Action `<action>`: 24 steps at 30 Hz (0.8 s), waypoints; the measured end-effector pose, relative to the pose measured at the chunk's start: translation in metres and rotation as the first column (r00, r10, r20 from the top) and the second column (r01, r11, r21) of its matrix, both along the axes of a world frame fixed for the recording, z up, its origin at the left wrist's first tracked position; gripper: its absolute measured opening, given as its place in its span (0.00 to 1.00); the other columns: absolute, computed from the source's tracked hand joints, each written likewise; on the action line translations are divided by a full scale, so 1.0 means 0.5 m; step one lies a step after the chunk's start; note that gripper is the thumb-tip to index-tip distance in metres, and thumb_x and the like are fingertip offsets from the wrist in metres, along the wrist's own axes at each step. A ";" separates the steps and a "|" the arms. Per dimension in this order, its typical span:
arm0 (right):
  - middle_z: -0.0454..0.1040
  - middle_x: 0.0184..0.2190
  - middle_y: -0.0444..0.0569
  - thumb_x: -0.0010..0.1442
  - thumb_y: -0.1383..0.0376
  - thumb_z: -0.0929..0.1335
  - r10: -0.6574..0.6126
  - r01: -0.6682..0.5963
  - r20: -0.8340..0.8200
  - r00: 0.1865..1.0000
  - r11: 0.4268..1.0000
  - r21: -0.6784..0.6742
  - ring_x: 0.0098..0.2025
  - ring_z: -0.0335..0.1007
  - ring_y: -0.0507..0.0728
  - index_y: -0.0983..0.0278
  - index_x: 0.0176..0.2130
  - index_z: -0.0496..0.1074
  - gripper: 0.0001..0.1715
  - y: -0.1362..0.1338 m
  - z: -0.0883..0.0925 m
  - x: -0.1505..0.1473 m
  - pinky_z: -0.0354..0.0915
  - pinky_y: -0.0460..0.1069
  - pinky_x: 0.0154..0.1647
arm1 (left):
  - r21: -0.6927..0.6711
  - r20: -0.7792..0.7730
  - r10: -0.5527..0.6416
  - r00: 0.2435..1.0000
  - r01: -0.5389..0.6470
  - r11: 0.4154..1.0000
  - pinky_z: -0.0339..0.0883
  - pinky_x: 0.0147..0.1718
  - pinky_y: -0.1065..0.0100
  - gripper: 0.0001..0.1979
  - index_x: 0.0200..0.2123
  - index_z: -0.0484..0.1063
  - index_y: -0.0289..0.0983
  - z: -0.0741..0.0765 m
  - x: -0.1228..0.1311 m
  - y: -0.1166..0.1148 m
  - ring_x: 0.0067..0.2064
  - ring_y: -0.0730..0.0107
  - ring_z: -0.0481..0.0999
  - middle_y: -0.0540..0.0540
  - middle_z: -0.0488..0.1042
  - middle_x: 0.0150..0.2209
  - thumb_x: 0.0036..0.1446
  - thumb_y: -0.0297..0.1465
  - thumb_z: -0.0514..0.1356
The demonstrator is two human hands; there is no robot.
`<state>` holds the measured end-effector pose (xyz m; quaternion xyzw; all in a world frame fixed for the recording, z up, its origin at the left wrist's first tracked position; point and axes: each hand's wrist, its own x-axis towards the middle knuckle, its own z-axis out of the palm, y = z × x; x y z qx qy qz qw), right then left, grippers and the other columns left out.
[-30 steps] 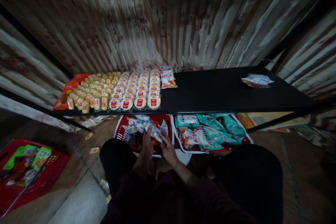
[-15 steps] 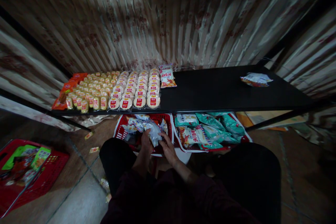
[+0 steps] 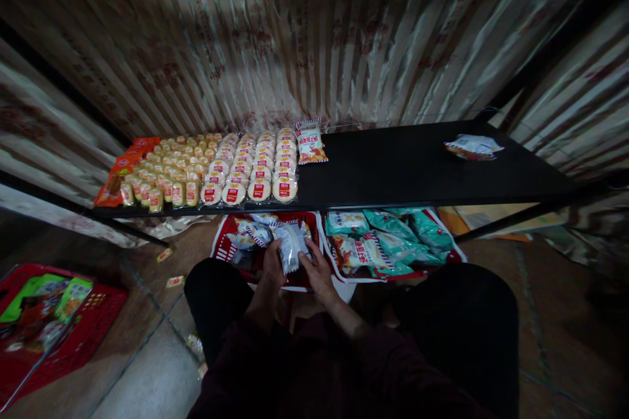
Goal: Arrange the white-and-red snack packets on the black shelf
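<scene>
Between my two hands is a silvery-white snack bag (image 3: 291,247), its plain back turned up. My left hand (image 3: 273,263) grips its left edge, and my right hand (image 3: 317,267) holds the right edge. Below the bag is a red basket (image 3: 222,239) with several similar snack bags (image 3: 248,236) in it. A matching white-and-orange snack bag (image 3: 311,143) lies on the black shelf (image 3: 393,170), beside rows of round wrapped biscuits (image 3: 259,189).
Right of the first basket, another red basket (image 3: 459,255) holds several green bags (image 3: 390,226). Small yellow-wrapped snacks (image 3: 177,192) and orange packets (image 3: 120,173) fill the shelf's left end. A single bag (image 3: 474,146) lies far right. A third red basket (image 3: 101,321) stands on the floor.
The bag in my hands has turned so more of its pale back faces up. My right hand has shifted slightly right along its edge. The view has moved a little.
</scene>
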<state>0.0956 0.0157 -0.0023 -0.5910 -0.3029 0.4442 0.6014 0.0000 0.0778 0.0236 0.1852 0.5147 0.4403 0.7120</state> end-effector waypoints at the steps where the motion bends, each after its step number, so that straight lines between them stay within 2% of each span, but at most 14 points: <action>1: 0.70 0.56 0.50 0.53 0.50 0.69 -0.003 0.003 0.016 1.000 1.000 0.007 0.59 0.64 0.62 0.57 0.56 0.68 0.33 0.000 0.004 0.003 0.57 0.60 0.62 | -0.014 0.046 -0.014 0.999 0.015 1.000 0.69 0.49 0.58 0.20 0.44 0.73 0.30 0.000 0.001 -0.001 0.46 0.54 0.77 0.37 0.79 0.40 0.54 0.39 0.57; 4: 0.71 0.55 0.51 0.52 0.52 0.70 -0.018 0.017 0.085 0.996 1.000 0.019 0.56 0.66 0.63 0.59 0.55 0.68 0.33 -0.001 0.017 0.011 0.60 0.60 0.59 | -0.059 0.194 -0.056 0.979 0.069 0.996 0.69 0.49 0.57 0.22 0.48 0.72 0.30 0.000 0.003 -0.005 0.46 0.54 0.77 0.38 0.78 0.42 0.52 0.38 0.58; 7: 0.72 0.52 0.51 0.52 0.53 0.70 -0.020 0.017 0.152 0.988 1.000 0.024 0.54 0.67 0.62 0.59 0.55 0.68 0.32 -0.002 0.032 0.020 0.61 0.59 0.58 | -0.031 0.223 -0.092 0.970 0.101 0.994 0.69 0.49 0.57 0.22 0.48 0.72 0.32 -0.004 0.005 -0.005 0.46 0.55 0.77 0.40 0.79 0.41 0.51 0.37 0.59; 11: 0.75 0.45 0.49 0.52 0.53 0.69 -0.055 0.056 0.221 0.974 0.998 0.002 0.48 0.69 0.61 0.59 0.49 0.70 0.26 -0.005 0.046 0.029 0.63 0.58 0.54 | 0.056 0.051 -0.043 0.998 0.040 0.998 0.67 0.50 0.60 0.16 0.42 0.74 0.35 -0.010 0.009 -0.001 0.47 0.58 0.76 0.43 0.79 0.40 0.48 0.32 0.62; 14: 0.75 0.41 0.49 0.51 0.52 0.69 -0.080 0.082 0.226 0.971 0.997 0.000 0.45 0.70 0.60 0.60 0.45 0.70 0.23 -0.005 0.038 0.034 0.64 0.57 0.51 | 0.049 -0.034 -0.015 0.999 0.017 0.999 0.66 0.51 0.62 0.09 0.36 0.75 0.36 -0.003 0.009 -0.001 0.48 0.58 0.75 0.43 0.79 0.40 0.48 0.30 0.63; 16: 0.75 0.40 0.49 0.51 0.52 0.69 -0.090 0.088 0.195 0.977 0.996 0.015 0.44 0.70 0.60 0.60 0.43 0.69 0.23 -0.004 0.027 0.035 0.65 0.56 0.51 | 0.053 -0.059 -0.026 0.998 0.030 0.998 0.65 0.51 0.63 0.07 0.33 0.75 0.36 0.009 0.006 -0.004 0.50 0.57 0.74 0.42 0.78 0.40 0.48 0.29 0.64; 18: 0.75 0.40 0.49 0.50 0.51 0.69 -0.095 0.093 0.174 0.980 0.995 0.019 0.44 0.71 0.60 0.60 0.43 0.69 0.23 -0.003 0.016 0.035 0.66 0.56 0.50 | 0.119 -0.085 -0.069 0.994 0.079 0.990 0.64 0.52 0.64 0.06 0.32 0.75 0.36 0.022 0.004 -0.010 0.52 0.56 0.72 0.41 0.78 0.41 0.48 0.30 0.65; 21: 0.75 0.39 0.49 0.50 0.50 0.69 -0.109 0.109 0.189 0.976 0.994 0.012 0.43 0.71 0.60 0.60 0.42 0.69 0.23 0.000 0.009 0.036 0.66 0.56 0.49 | 0.215 -0.079 -0.144 0.986 0.158 0.964 0.65 0.51 0.64 0.11 0.33 0.76 0.34 0.036 0.006 -0.018 0.52 0.55 0.72 0.40 0.78 0.42 0.48 0.35 0.66; 24: 0.75 0.39 0.49 0.50 0.51 0.69 -0.110 0.108 0.201 0.973 0.994 0.021 0.42 0.72 0.60 0.61 0.41 0.68 0.23 0.002 0.009 0.037 0.67 0.56 0.48 | 0.215 -0.030 -0.184 0.982 0.186 0.959 0.67 0.48 0.62 0.20 0.39 0.75 0.34 0.038 0.013 -0.023 0.48 0.54 0.75 0.40 0.79 0.40 0.43 0.38 0.69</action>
